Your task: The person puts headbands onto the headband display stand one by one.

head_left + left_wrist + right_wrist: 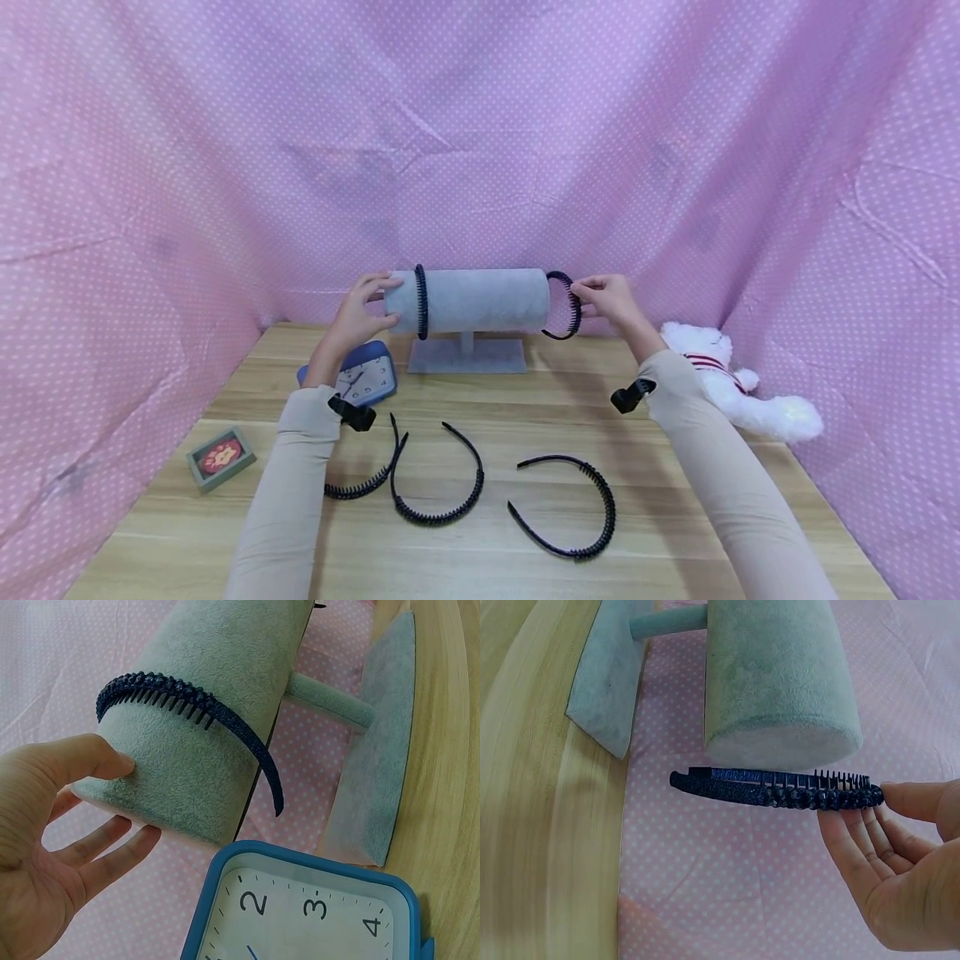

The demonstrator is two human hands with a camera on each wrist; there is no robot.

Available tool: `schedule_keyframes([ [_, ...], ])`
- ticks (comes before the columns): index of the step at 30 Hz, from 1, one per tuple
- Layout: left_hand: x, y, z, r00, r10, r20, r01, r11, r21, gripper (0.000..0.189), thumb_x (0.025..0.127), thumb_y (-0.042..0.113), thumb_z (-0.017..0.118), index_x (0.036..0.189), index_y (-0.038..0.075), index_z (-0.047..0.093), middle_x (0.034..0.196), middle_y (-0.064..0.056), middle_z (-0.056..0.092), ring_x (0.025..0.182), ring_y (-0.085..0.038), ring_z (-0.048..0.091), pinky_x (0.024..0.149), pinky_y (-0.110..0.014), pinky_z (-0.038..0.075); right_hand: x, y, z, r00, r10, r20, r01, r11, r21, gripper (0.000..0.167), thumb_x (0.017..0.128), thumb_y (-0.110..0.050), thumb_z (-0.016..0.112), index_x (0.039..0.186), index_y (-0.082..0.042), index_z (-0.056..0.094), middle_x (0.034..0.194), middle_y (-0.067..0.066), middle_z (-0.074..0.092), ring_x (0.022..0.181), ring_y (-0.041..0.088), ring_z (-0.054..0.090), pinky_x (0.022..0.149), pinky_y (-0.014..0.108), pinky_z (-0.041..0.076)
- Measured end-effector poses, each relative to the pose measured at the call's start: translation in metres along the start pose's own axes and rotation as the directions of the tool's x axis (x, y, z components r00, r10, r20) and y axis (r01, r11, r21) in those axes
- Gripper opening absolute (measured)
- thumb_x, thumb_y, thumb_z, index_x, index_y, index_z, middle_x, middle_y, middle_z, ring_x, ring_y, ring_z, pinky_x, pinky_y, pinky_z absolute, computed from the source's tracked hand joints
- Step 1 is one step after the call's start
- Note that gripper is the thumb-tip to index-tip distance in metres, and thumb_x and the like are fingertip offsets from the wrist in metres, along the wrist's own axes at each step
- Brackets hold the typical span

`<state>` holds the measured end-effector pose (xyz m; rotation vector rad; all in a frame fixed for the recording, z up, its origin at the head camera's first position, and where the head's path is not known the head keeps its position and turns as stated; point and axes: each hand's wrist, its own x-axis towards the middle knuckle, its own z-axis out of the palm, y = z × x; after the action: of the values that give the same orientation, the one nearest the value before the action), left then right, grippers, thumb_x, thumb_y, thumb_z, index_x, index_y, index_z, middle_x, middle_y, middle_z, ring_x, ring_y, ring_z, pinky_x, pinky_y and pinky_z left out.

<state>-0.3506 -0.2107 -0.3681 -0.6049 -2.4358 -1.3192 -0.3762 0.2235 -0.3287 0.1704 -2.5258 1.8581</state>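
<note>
A grey plush headband display stand [487, 300] stands at the back of the table, its padded cylinder lying level on a post and flat base. Around the cylinder's left part sits a dark beaded headband [161, 690] with comb teeth. My left hand [356, 310] holds the cylinder's left end, thumb on the plush and fingers about the end. Just off the right end, my right hand [609, 298] pinches another dark beaded headband [810, 796] between thumb and fingers, apart from the cylinder's end face. Its open ends point toward the table side in the right wrist view.
Three more dark headbands lie on the table: one headband [435, 521] in the middle, one [611, 508] to its right, one [356, 492] partly behind my left sleeve. A blue clock [371, 377], a small framed picture [221, 458] and a white plush toy [705, 346] stand around.
</note>
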Motion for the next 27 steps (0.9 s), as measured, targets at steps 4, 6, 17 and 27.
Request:
schedule_keyframes([
  [4, 0.001, -0.001, 0.000, 1.000, -0.005, 0.003, 0.005, 1.000, 0.005, 0.057, 0.087, -0.009, 0.072, 0.141, -0.003, 0.056, 0.156, -0.023, 0.037, 0.129, -0.049, 0.052, 0.104, -0.057, 0.054, 0.003, -0.004, 0.005, 1.000, 0.001, -0.011, -0.002, 0.999, -0.038, 0.038, 0.102, -0.010, 0.059, 0.127, 0.018, 0.059, 0.097, 0.007, 0.071, 0.075, 0.002, 0.067, 0.073, 0.026, 0.065],
  [6, 0.001, -0.001, -0.001, 1.000, -0.010, 0.008, 0.010, 1.000, 0.005, 0.057, 0.087, -0.009, 0.072, 0.141, -0.002, 0.056, 0.156, -0.023, 0.037, 0.129, -0.049, 0.052, 0.104, -0.057, 0.054, 0.005, -0.007, 0.008, 1.000, 0.008, -0.015, -0.009, 0.999, -0.048, 0.038, 0.102, -0.010, 0.059, 0.127, 0.018, 0.059, 0.105, 0.015, 0.070, 0.075, 0.002, 0.066, 0.078, 0.030, 0.065],
  [17, 0.001, -0.002, -0.001, 1.000, -0.020, 0.022, 0.020, 1.000, -0.017, 0.056, 0.089, -0.008, 0.071, 0.142, -0.002, 0.055, 0.158, -0.022, 0.035, 0.132, -0.049, 0.050, 0.105, -0.058, 0.052, 0.013, -0.021, 0.018, 0.999, 0.043, -0.029, -0.045, 0.997, -0.061, 0.038, 0.102, -0.012, 0.059, 0.129, 0.014, 0.060, 0.132, 0.031, 0.061, 0.080, 0.006, 0.067, 0.087, 0.034, 0.064],
  [27, 0.002, -0.003, 0.000, 1.000, -0.009, 0.015, 0.010, 1.000, -0.027, 0.057, 0.088, -0.008, 0.072, 0.142, -0.003, 0.055, 0.157, -0.023, 0.036, 0.131, -0.049, 0.050, 0.107, -0.057, 0.052, 0.021, -0.023, 0.029, 0.999, 0.008, -0.053, -0.010, 1.000, -0.021, 0.035, 0.099, -0.008, 0.062, 0.123, 0.017, 0.062, 0.117, 0.027, 0.068, 0.072, 0.006, 0.067, 0.075, 0.030, 0.066],
])
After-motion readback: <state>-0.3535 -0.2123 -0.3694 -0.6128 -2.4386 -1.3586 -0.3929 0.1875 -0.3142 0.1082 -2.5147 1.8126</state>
